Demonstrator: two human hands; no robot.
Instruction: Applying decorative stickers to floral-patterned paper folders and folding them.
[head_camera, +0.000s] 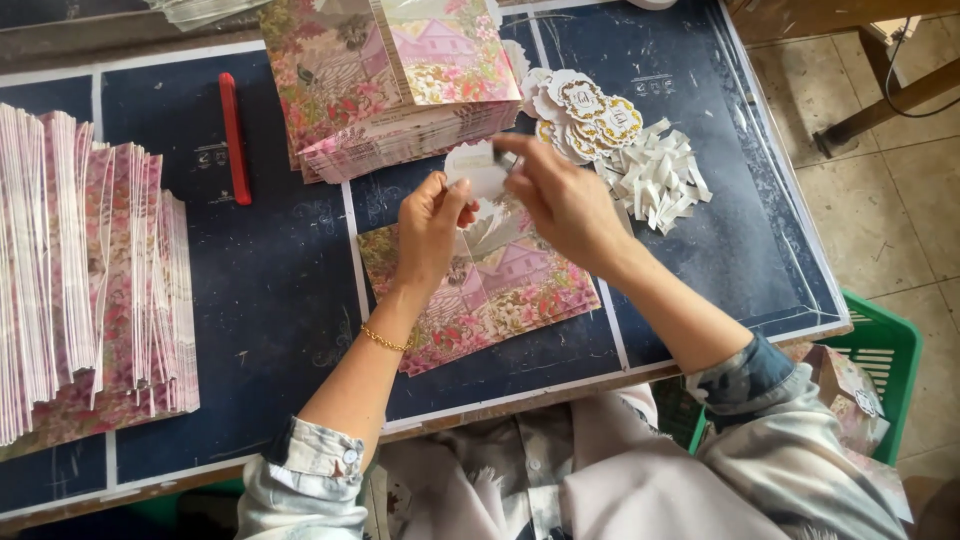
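Pale sleeves with denim cuffs fill the near edge, and both forearms reach out over the dark blue table (280, 300). At its middle, the left hand (432, 225) and right hand (560, 200) meet above a single flowered card (500, 295) lying flat. Both pinch one small white scalloped sticker (478, 168), held clear of the card: the left thumb and fingers are closed on its near-left edge, the right fingertips closed on its far-right edge. Whether a backing strip is coming away cannot be told.

Just right of the hands lies a heap of white paper strips (655, 180); touching it on the far-left side sits a fan of gold-printed round stickers (585, 110). A stack of flowered cards (400, 90) stands at the far side, a taller bundle of cards (90, 270) at the left, and a red pen (234, 135) between them. A green crate (885, 350) is on the floor at right.

Risk, as judged: opposed pulling could tear or crease the thin sticker; a sleeve brushing the strips could scatter them onto the card.
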